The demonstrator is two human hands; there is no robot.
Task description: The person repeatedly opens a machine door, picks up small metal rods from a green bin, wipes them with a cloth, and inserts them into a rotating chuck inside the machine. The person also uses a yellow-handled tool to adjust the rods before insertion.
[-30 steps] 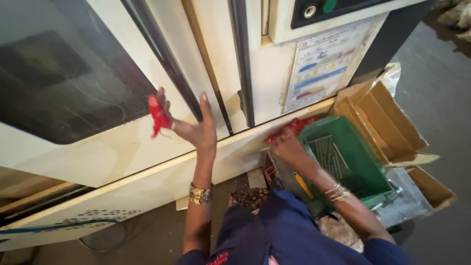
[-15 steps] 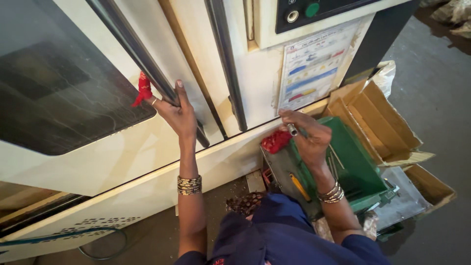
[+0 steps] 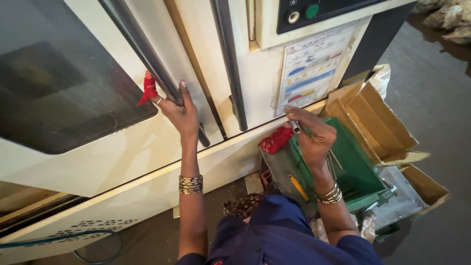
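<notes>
I keep my left hand [image 3: 180, 115] curled on the door handle [image 3: 147, 54], pulling steadily, right hand [image 3: 314, 140] fingers pinching the metal tool [image 3: 295, 125].

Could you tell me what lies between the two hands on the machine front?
In the head view, a second dark vertical handle bar on the cream door stands between the left hand and the right hand.
</notes>
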